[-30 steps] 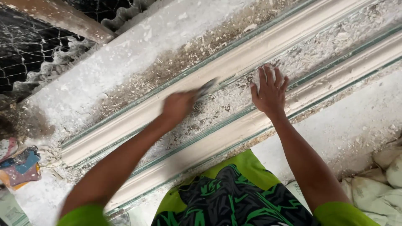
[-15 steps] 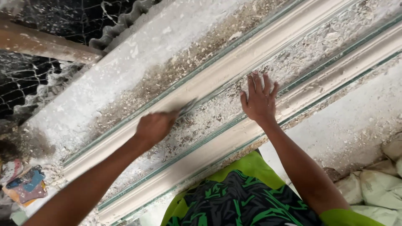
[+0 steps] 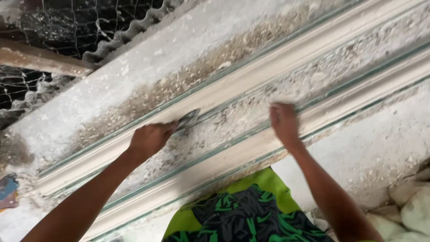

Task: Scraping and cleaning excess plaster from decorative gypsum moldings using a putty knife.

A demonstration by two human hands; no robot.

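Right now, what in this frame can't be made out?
- Scraper, head view: the left hand covers its handle, the blade is blurred.
- Right hand: its fingers are smeared by motion blur.
- Plaster moulding: both ends are cut off by the frame edges.

A long white plaster-crusted bench carries two parallel moulded strips with crumbly plaster debris between them.

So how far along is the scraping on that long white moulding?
Done: the raised rails look fairly clean and white. In hand: the left hand holds a small scraper against the rough channel, while the right hand presses on the crumbs there. Left: the channel is crusted with loose bits along its visible length, and the slab above carries brownish debris.
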